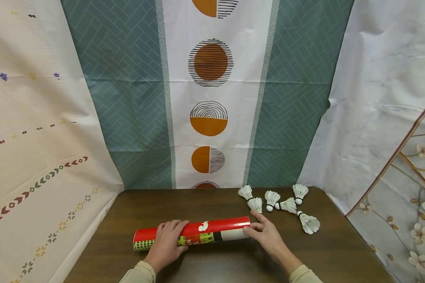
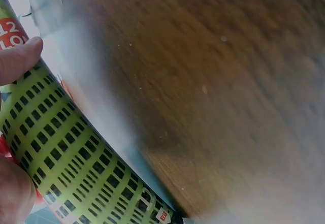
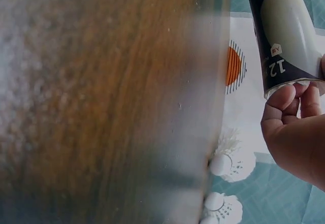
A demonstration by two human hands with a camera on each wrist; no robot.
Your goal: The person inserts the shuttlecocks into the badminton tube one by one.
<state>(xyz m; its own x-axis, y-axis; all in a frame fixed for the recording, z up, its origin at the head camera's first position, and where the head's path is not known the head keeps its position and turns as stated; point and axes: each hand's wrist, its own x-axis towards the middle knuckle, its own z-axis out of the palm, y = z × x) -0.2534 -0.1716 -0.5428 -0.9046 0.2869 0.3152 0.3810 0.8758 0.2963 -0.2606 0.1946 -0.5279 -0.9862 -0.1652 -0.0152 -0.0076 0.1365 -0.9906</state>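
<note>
While the tube is sitting in your gripping left hand, your right hand is touching its end, maybe pinching (I can't tell), over the table, and if you're holding too softly, it could be rolling into the shuttlecocks.

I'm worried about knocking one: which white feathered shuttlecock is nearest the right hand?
The second white feathered shuttlecock from the left, just beyond the fingers of the right hand; the other five lie farther away.
</note>
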